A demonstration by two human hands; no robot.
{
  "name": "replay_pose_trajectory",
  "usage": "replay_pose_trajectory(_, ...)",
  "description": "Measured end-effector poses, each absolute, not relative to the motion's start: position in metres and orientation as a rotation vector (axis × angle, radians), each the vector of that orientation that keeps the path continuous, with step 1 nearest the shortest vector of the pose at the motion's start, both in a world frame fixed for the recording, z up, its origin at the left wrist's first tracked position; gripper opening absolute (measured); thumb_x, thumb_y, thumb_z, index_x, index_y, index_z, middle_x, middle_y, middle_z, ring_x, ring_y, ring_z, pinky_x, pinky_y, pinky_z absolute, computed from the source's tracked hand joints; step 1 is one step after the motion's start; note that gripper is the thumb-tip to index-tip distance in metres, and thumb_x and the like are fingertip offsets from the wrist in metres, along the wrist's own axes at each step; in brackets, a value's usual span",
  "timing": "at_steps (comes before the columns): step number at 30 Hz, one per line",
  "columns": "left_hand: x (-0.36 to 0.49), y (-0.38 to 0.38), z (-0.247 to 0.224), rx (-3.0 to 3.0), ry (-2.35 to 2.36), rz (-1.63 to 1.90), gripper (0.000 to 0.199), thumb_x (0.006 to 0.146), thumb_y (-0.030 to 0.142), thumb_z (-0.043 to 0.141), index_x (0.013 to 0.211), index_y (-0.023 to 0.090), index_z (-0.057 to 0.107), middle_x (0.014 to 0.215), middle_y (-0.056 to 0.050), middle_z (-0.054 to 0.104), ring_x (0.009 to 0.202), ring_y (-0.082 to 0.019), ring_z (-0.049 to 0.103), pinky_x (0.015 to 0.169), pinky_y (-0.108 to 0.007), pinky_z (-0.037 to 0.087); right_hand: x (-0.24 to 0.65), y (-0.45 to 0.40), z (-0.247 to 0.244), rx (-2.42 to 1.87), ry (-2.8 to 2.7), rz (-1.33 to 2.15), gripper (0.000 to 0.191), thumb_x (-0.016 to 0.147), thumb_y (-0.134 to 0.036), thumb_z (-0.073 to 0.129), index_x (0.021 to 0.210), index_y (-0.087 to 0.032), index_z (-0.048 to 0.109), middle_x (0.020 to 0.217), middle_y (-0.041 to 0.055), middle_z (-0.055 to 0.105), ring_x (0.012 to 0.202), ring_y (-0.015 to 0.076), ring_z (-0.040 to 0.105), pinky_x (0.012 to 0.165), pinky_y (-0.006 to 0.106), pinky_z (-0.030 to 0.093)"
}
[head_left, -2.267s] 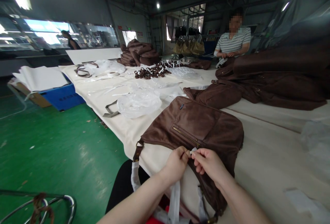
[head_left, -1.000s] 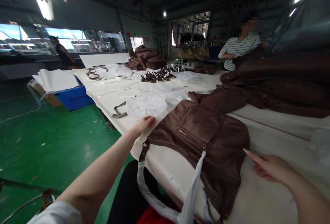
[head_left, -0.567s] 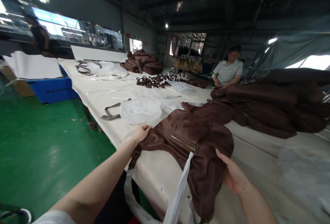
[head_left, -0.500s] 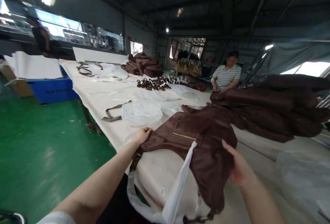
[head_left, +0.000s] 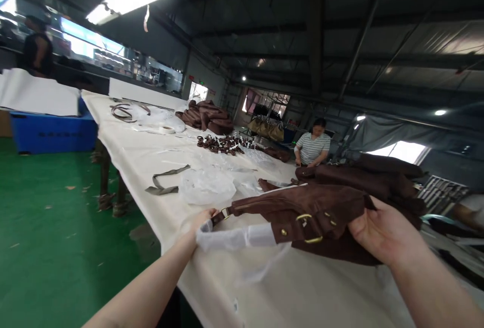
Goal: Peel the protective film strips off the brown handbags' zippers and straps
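A dark brown bag (head_left: 328, 197) is held just above the table, its side with a brass buckle (head_left: 309, 228) facing me. White wrapping (head_left: 242, 237) covers the middle of its strap. My left hand (head_left: 204, 222) is closed round the strap's left end, close to a metal ring (head_left: 226, 212). At the bag's right end my right hand (head_left: 381, 230) grips the brown material, thumb on top and some fingers hidden behind it. A crumpled clear plastic bag (head_left: 206, 185) lies just beyond my left hand.
On the pale-covered table (head_left: 139, 154) lie a grey strap (head_left: 162, 179), small brown pieces (head_left: 223, 144) and a brown heap (head_left: 206, 116). More brown bags (head_left: 351, 182) are piled at right. A person in a striped shirt (head_left: 313, 147) stands at the far side. A blue box (head_left: 53, 131) stands left.
The bag has been turned from lying flat, zip face up, to showing its buckled side. My right hand has moved up and right with its end. The view has tilted.
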State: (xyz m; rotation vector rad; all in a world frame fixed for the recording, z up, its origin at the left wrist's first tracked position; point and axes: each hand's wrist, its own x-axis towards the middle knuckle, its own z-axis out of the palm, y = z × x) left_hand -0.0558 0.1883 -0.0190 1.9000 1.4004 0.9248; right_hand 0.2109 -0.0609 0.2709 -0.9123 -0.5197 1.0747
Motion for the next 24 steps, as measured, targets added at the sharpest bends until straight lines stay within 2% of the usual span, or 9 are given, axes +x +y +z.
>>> replay_pose_trajectory(3,-0.054,0.189,-0.017,1.907,1.397,0.807,0.026,0.092,0.035,0.046,0.097,0.016,0.063,0.099,-0.006,0.065,0.091,-0.019,0.062,0.083,-0.035,0.049,0.188,-0.094,0.263,-0.989,-0.575,1.146,0.026,0.09,-0.018,0.043,0.101,-0.014,0.066,0.078,0.0074,0.074,0.068,0.018,0.07,0.065,0.027,0.059)
replay_pose_trajectory(5,-0.054,0.189,-0.016,1.918,1.384,0.769,0.031,0.092,0.033,0.039,0.089,0.018,0.065,0.094,-0.008,0.068,0.093,-0.022,0.063,0.084,-0.033,0.046,0.168,-0.121,0.256,-1.062,-0.557,1.25,0.024,0.087,-0.025,0.051,0.102,-0.016,0.067,0.08,0.0074,0.074,0.076,0.0208,0.071,0.076,0.032,0.057)
replay_pose_trajectory(9,-0.054,0.199,-0.018,1.947,1.378,0.707,0.038,0.089,0.038,0.034,0.095,0.017,0.065,0.103,-0.012,0.068,0.101,-0.029,0.06,0.088,-0.037,0.043,0.131,-0.161,0.238,-1.193,-0.464,1.373,0.037,0.083,-0.038,0.057,0.109,-0.014,0.066,0.084,0.009,0.074,0.09,0.026,0.068,0.089,0.039,0.05)
replay_pose_trajectory(13,-0.052,0.204,-0.019,2.021,1.415,0.65,0.041,0.085,0.042,0.034,0.098,0.018,0.065,0.097,-0.009,0.07,0.095,-0.028,0.063,0.082,-0.034,0.045,0.124,-0.171,0.231,-1.269,-0.392,1.399,0.039,0.082,-0.041,0.057,0.11,-0.014,0.065,0.087,0.0094,0.074,0.092,0.0259,0.067,0.092,0.04,0.047)
replay_pose_trajectory(17,-0.051,0.194,-0.014,2.041,1.43,0.647,0.041,0.086,0.039,0.031,0.095,0.018,0.065,0.098,-0.01,0.07,0.092,-0.026,0.063,0.079,-0.031,0.045,0.162,-0.153,0.241,-1.285,-0.33,1.391,0.036,0.081,-0.046,0.055,0.1,-0.017,0.068,0.089,0.0103,0.073,0.091,0.0265,0.067,0.091,0.043,0.047)
replay_pose_trajectory(21,-0.052,0.189,-0.01,2.05,1.458,0.678,0.039,0.085,0.04,0.034,0.094,0.019,0.065,0.101,-0.009,0.07,0.096,-0.027,0.062,0.081,-0.032,0.044,0.25,-0.124,0.275,-1.287,-0.49,1.064,0.03,0.087,-0.035,0.042,0.091,-0.018,0.067,0.089,0.0101,0.073,0.086,0.0237,0.068,0.087,0.044,0.048)
replay_pose_trajectory(24,-0.053,0.193,-0.013,2.084,1.432,0.691,0.037,0.084,0.041,0.036,0.093,0.02,0.065,0.102,-0.008,0.07,0.097,-0.027,0.061,0.082,-0.032,0.044,0.326,-0.124,0.33,-1.322,-0.566,0.483,0.039,0.089,-0.028,0.029,0.083,-0.017,0.065,0.087,0.0102,0.072,0.077,0.0198,0.068,0.076,0.039,0.05)
